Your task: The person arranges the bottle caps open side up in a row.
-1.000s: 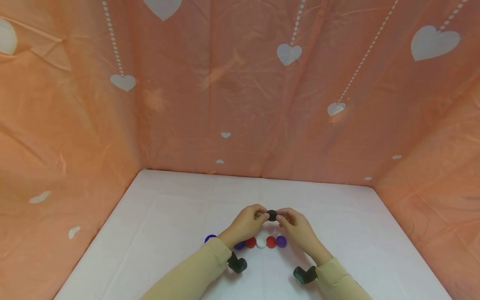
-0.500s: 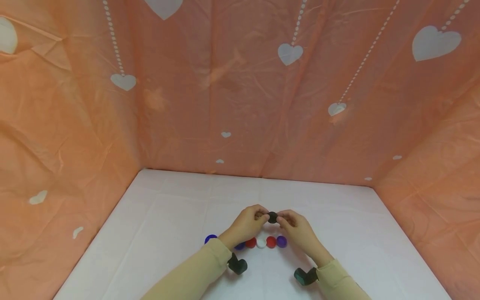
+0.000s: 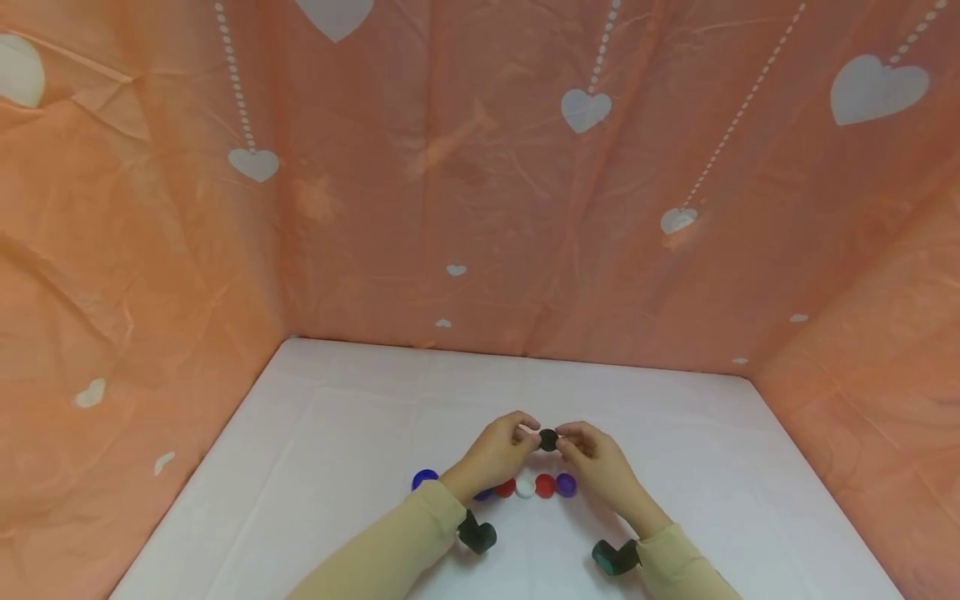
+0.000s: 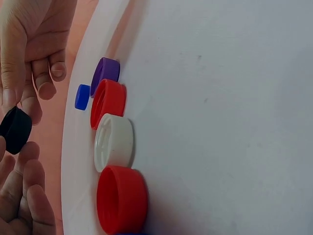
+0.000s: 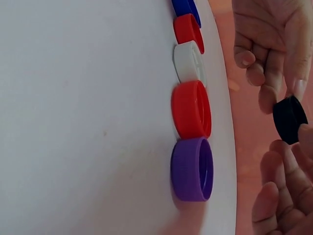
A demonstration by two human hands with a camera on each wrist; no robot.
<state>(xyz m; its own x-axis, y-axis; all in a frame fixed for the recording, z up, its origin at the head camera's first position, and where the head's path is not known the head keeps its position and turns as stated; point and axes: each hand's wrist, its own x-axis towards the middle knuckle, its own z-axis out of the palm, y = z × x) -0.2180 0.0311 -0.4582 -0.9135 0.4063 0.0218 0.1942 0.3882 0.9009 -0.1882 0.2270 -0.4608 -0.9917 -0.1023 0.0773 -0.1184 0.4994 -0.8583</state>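
Note:
A black bottle cap (image 3: 549,440) is held up between both hands, just beyond a row of caps. My left hand (image 3: 501,450) pinches its left edge with thumb and fingers. From the other side, my right hand (image 3: 596,458) pinches its right edge. The row on the table runs from a blue cap (image 3: 482,495), partly covered by my left wrist, through a red cap (image 3: 506,488), a white cap (image 3: 525,486) and another red cap (image 3: 545,486) to a purple cap (image 5: 191,169). In the wrist views the row's caps stand close together, hollow sides showing.
Left of my left wrist lies a separate blue cap (image 3: 425,477). Another small blue cap (image 4: 82,97) shows beyond the purple one in the left wrist view. The white table (image 3: 360,417) is enclosed by orange sheeting (image 3: 495,183) printed with hearts.
Both hands and the black cap have come slightly nearer to the row. The whole head view has shifted a little. Both hands keep their pinch on the black cap.

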